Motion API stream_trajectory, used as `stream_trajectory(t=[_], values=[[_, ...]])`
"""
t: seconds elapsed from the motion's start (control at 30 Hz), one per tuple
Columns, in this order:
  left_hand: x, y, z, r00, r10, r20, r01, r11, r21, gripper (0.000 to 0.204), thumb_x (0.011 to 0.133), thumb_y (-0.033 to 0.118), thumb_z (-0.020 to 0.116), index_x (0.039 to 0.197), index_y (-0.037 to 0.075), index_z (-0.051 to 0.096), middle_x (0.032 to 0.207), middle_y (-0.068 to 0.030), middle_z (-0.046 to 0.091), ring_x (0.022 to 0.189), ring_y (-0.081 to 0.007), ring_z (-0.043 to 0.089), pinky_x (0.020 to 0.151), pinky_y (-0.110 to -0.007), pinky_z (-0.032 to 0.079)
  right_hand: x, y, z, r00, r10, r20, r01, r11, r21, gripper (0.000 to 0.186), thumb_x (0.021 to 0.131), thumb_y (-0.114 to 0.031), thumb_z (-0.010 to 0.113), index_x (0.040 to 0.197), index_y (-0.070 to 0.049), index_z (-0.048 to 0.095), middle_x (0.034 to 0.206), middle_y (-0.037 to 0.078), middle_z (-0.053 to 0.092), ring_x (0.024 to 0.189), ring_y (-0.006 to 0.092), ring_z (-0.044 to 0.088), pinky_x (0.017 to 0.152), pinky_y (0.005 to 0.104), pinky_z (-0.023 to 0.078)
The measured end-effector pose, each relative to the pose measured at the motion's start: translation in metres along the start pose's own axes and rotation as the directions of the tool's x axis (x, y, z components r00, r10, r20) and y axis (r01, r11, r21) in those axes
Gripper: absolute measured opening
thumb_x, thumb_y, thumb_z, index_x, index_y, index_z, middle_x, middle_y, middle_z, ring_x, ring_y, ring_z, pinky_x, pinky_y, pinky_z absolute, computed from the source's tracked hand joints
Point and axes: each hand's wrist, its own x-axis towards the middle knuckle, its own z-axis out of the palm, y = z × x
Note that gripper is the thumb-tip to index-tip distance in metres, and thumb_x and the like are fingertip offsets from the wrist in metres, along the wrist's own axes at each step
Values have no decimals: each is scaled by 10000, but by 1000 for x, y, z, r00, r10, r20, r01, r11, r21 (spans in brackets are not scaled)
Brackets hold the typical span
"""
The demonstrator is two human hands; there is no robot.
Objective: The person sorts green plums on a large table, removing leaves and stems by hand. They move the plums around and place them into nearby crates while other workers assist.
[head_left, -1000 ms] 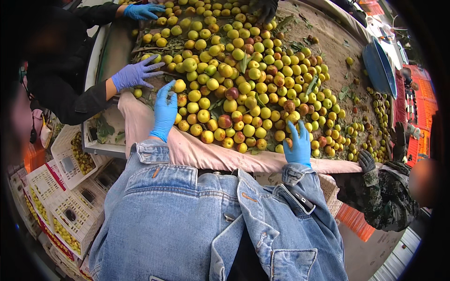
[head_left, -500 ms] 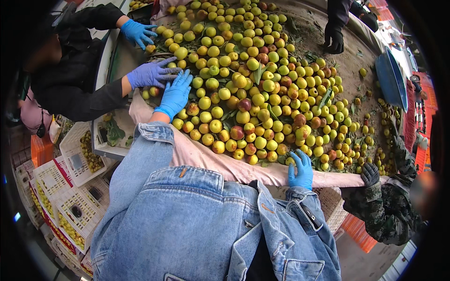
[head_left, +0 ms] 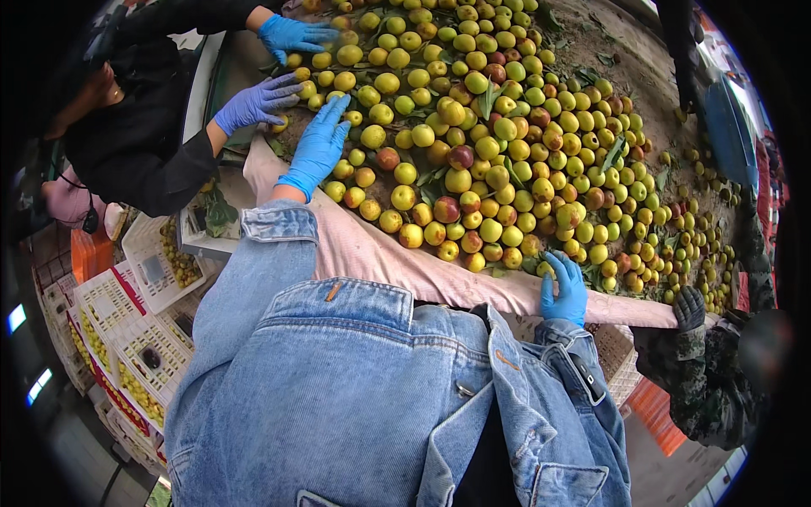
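Observation:
A big heap of small yellow-green and reddish round fruits (head_left: 498, 144) covers a sorting table with a pink cloth edge (head_left: 397, 262). My left hand (head_left: 319, 145), in a blue glove, lies flat with fingers spread on the fruits at the heap's left side. In the same kind of glove, my right hand (head_left: 564, 287) rests on the near rim of the heap, fingers touching a few fruits; I cannot see anything gripped in it. My denim jacket sleeves fill the lower part of the view.
A person in black on the left has two blue-gloved hands (head_left: 258, 101) (head_left: 291, 35) in the fruits. Another person's dark-gloved hand (head_left: 688, 306) rests on the table edge at right. White crates (head_left: 127, 329) with fruits stand at lower left. A blue bowl (head_left: 728, 127) sits far right.
My left hand has slid further up and left over the fruits, close to the other person's hand. My right hand stayed at the near edge of the heap.

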Motion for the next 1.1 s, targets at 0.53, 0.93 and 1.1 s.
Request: stream_trajectory(t=[0.53, 0.93, 1.1], values=[[-19, 68, -2, 849, 211, 484, -204, 977, -69, 406, 759, 168, 693, 1147, 153, 574, 1191, -66, 510, 1123, -256, 490, 945, -367, 412, -2, 3, 3, 999, -1, -53, 1, 1000, 9, 357, 786, -100, 595, 1141, -132, 593, 1115, 105, 595, 1034, 304, 553, 881, 384, 460], [-35, 90, 9, 649, 420, 634, -545, 839, 3, 502, 700, 321, 711, 1163, 182, 575, 1124, -59, 520, 1046, -271, 496, 886, -420, 407, -2, 2, 0, 998, 11, -68, -9, 1000, 22, 341, 789, -109, 603, 1129, -129, 595, 1061, 116, 605, 957, 306, 579, 814, 378, 481], [-39, 74, 16, 686, 318, 654, -552, 813, 184, 417, 703, 337, 701, 1072, 170, 601, 1064, -28, 536, 1019, -246, 502, 848, -410, 409, -2, 0, -1, 998, 4, -68, -2, 999, 32, 329, 789, -101, 598, 1118, -126, 598, 1033, 118, 609, 935, 307, 583, 797, 375, 484]])
